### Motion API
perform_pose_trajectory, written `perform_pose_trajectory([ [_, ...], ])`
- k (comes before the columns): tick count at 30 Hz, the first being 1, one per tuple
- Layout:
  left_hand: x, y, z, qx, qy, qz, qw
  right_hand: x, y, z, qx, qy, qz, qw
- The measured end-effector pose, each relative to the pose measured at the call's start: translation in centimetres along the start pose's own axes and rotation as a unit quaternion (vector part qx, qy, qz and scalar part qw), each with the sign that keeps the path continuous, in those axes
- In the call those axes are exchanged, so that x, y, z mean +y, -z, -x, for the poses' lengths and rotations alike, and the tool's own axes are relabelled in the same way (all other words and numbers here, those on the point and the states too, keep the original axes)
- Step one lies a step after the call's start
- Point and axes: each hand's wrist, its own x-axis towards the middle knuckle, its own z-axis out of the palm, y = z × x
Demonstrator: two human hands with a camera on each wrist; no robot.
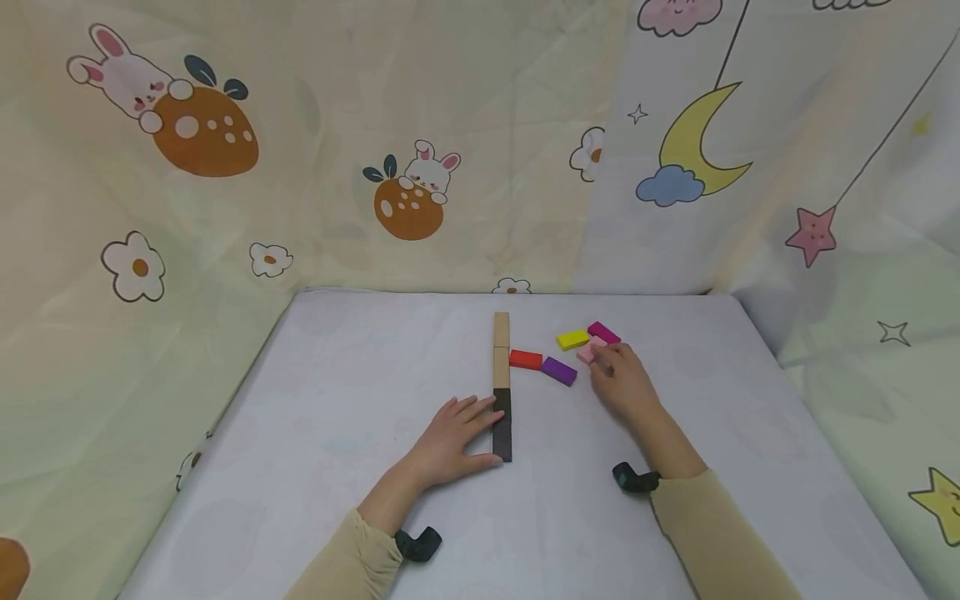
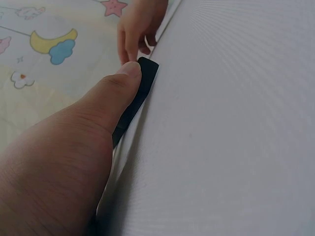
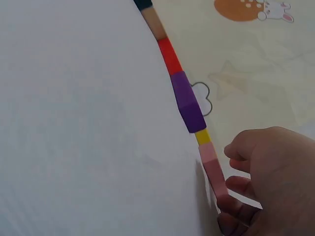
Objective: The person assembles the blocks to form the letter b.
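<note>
White counter point(image 1: 562, 517). Left grip point(image 1: 446, 442): fingers spread, touching flat black rectangular blocks point(image 1: 502, 442) lined up with tan blocks point(image 1: 502, 367). Right grip point(image 1: 628, 386): fingers bent, touching pale-pink rectangular block point(image 1: 587, 353) near a yellow block point(image 1: 573, 339); can't tell if pinched. Cartoon-print fabric walls point(image 1: 487, 100) behind.

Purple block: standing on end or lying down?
Lying down. The head view shows the purple block with its long side stretched along the white table, one end next to the red block.
</note>
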Motion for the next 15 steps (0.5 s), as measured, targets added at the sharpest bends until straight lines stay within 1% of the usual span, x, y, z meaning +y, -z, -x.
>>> perform_pose_trajectory([
  [2,0.02,0.03,0.01,0.0,0.0,0.0,1.0,0.33,0.38,-0.19,-0.02,0.008,0.018,0.9996],
  [6,0.13,0.15,0.01,0.0,0.001,-0.003,1.0,0.65,0.54,-0.38,-0.028,0.034,0.042,0.9982],
  [8,0.15,0.18,0.0,0.002,-0.001,-0.002,1.0,0.72,0.53,-0.47,-0.025,0.03,0.035,0.9986],
  [13,0.05,0.07,0.02,0.006,-0.005,-0.002,1.0,0.95,0.46,-0.57,-0.011,0.004,0.004,0.9999],
  [15,0.01,-0.02,0.01,0.006,-0.006,-0.003,1.0,1.02,0.47,-0.56,-0.007,-0.001,0.0,1.0],
])
